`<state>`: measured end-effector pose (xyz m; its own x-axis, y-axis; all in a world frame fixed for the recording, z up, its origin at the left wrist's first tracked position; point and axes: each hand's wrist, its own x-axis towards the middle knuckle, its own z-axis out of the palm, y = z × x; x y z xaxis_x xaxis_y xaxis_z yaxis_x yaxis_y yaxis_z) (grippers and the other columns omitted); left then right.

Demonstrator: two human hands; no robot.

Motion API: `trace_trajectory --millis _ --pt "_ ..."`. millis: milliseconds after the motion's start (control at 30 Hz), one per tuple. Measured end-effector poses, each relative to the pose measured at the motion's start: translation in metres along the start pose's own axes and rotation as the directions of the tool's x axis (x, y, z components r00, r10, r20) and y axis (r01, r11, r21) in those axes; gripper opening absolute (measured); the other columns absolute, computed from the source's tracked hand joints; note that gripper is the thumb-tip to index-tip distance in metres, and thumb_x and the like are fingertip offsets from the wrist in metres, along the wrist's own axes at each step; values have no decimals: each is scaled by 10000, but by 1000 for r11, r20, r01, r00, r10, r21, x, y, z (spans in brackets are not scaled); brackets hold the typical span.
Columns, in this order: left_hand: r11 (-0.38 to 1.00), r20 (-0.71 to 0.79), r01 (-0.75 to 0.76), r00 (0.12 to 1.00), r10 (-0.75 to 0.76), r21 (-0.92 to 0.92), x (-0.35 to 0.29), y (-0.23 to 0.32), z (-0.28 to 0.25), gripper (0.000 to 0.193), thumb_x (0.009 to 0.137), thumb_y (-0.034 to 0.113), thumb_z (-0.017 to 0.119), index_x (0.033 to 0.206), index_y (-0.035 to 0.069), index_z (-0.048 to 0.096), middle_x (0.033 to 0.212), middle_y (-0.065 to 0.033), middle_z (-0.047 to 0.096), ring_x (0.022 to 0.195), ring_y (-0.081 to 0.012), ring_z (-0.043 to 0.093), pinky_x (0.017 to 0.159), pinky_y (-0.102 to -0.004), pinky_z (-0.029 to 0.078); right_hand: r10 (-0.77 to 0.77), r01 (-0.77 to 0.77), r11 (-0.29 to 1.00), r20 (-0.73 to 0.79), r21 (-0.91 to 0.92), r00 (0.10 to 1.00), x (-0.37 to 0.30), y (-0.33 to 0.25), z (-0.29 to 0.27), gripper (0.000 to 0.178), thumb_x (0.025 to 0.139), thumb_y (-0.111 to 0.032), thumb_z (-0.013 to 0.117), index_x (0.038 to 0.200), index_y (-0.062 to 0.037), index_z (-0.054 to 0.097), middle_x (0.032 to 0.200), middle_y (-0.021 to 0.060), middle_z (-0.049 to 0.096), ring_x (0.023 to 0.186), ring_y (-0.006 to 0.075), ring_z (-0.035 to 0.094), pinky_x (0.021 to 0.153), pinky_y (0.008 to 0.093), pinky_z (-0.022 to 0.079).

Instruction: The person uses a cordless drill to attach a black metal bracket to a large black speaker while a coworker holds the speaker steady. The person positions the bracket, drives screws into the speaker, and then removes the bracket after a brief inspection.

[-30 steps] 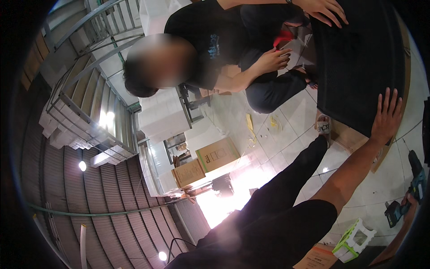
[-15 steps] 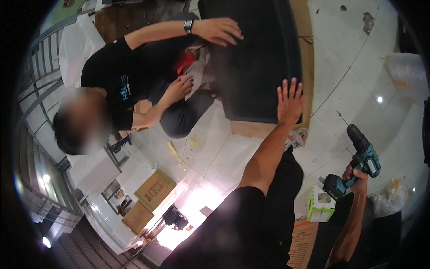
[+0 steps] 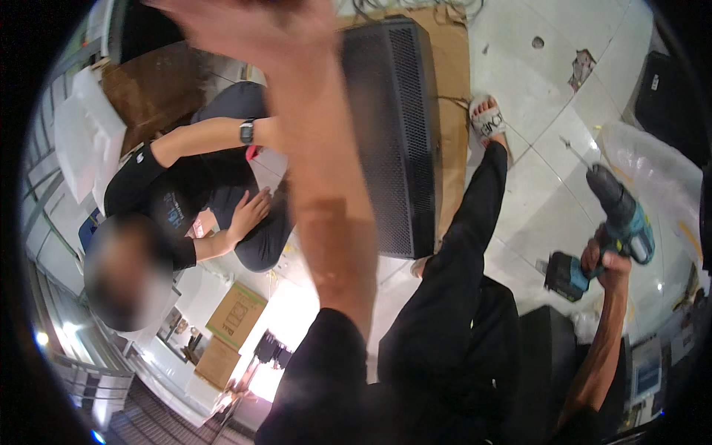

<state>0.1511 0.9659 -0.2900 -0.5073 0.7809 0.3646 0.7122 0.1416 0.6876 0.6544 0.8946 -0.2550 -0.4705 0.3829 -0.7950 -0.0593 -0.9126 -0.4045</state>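
My right hand point(image 3: 610, 261) is wrapped around the handle of a teal and black cordless drill point(image 3: 627, 222), held off to the right with its long thin bit pointing up and away. High in the picture, close to the camera, my left hand point(image 3: 256, 26) is smeared by motion and its fingers cannot be made out. Its forearm crosses in front of a big black loudspeaker cabinet point(image 3: 397, 141) with a perforated grille, lying on flat cardboard point(image 3: 451, 67). My left hand appears apart from the cabinet, whose left part is hidden.
A co-worker point(image 3: 215, 174) crouches left of the cabinet, one hand point(image 3: 251, 211) near the knee. My sandalled foot point(image 3: 487, 119) stands on the tiles beside the cardboard. Bubble wrap point(image 3: 653, 170) and a black case point(image 3: 671, 96) lie right; cardboard boxes point(image 3: 237, 315) stand lower left.
My left hand has left the cabinet's near corner and swung up and leftward. The drill stays in my right hand. My view has shifted, and my foot now shows right of the cabinet.
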Motion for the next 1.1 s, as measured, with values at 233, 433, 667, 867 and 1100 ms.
trace_trajectory --millis 233,433,667,867,1100 --pt "955 277 -17 958 -69 297 34 3 83 271 894 271 617 721 69 666 613 -110 631 612 -284 642 573 -439 503 59 -53 997 -117 49 991 54 -46 2 628 642 -229 777 1178 -40 510 721 60 552 561 189 544 569 353 473" --pt "717 666 -497 743 62 489 -22 -57 126 375 889 381 637 1061 52 685 1058 -108 658 976 -297 593 837 -418 465 110 -104 985 -36 140 993 58 -65 -10 642 625 -227 802 1146 -30 482 684 56 531 558 195 539 565 350 465" --pt "662 609 -470 793 25 584 -16 -69 121 396 926 409 598 1113 69 673 1161 -95 630 1082 -281 565 897 -413 439 162 -155 979 -43 136 986 44 -80 -61 646 602 -205 799 1144 -38 489 707 56 541 592 196 556 594 348 465" --pt "687 239 -355 935 262 634 22 27 113 352 908 343 622 1136 76 661 1106 -125 666 1008 -323 611 863 -460 462 209 -195 973 -113 124 971 25 -87 -78 632 603 -236 809 1116 -17 512 693 49 528 572 188 540 587 343 476" --pt "600 448 -302 887 -106 740 -29 -76 128 278 978 290 510 985 84 696 953 -118 669 850 -346 608 769 -468 496 158 -139 977 -106 164 982 45 -76 -59 643 615 -254 829 1115 -26 495 662 33 506 562 183 537 540 349 456"
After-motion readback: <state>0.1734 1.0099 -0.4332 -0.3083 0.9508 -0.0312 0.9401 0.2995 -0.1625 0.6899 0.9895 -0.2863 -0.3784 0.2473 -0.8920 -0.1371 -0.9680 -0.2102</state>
